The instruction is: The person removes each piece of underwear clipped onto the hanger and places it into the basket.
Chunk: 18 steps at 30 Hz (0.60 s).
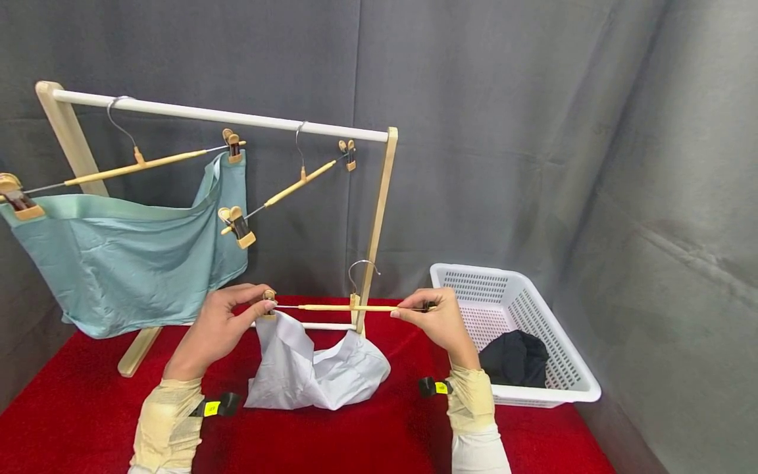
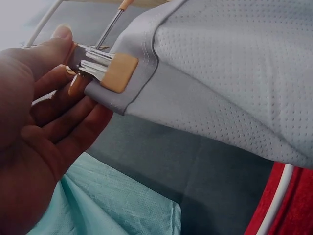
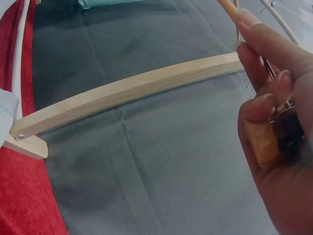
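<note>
In the head view my left hand pinches the left clip of a trouser hanger. That clip bites the waistband of light grey shorts, which hang down from it. The left wrist view shows the clip's wooden jaw pad over the waistband, with perforated fabric beyond. My right hand grips the hanger's rod near its right end, with the right clip against the palm. The shorts' right side droops, away from that clip. The metal hook points up.
Behind stands a rack with a white rail and wooden posts. On it hang teal shorts and a bare clip hanger. A white basket at right holds a black garment. Red cloth covers the table.
</note>
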Each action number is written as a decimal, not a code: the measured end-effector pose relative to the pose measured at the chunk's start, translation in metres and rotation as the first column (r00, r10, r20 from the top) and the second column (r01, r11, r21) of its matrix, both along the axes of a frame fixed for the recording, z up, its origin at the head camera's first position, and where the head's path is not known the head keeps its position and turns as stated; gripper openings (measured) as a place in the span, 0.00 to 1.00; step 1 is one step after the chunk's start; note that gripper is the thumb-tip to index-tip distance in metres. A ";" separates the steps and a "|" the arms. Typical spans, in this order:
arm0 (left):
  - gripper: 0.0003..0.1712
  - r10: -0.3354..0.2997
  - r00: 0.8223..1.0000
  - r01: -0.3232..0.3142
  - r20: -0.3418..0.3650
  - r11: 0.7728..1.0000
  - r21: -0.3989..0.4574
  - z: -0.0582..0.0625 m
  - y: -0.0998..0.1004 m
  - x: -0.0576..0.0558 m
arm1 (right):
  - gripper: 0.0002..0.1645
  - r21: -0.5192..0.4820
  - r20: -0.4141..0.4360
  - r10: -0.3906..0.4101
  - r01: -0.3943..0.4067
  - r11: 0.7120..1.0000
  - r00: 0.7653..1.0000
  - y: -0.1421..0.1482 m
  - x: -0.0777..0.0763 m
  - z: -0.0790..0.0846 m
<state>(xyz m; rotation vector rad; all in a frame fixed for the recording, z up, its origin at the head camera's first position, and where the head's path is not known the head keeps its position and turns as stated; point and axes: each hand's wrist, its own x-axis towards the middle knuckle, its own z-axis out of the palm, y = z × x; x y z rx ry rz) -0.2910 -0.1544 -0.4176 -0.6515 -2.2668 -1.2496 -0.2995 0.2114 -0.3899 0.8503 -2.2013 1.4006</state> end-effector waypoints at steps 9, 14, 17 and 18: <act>0.17 0.023 0.997 -0.023 -0.079 1.000 -0.001 -0.005 0.001 -0.004 | 0.06 0.010 0.020 -0.007 0.007 1.000 1.000 0.000 0.002 0.002; 0.13 0.016 0.987 -0.014 -0.163 1.000 0.014 -0.001 0.005 0.000 | 0.06 0.022 0.028 -0.012 0.012 1.000 1.000 0.000 0.003 0.002; 0.11 -0.003 0.979 0.011 -0.204 0.999 0.036 0.008 0.010 0.007 | 0.06 0.025 0.026 -0.022 0.022 0.999 0.999 0.000 0.002 0.003; 0.11 -0.009 0.976 0.019 -0.218 0.999 0.042 0.011 0.012 0.009 | 0.06 0.024 0.024 -0.025 0.024 0.999 0.999 0.001 0.002 0.003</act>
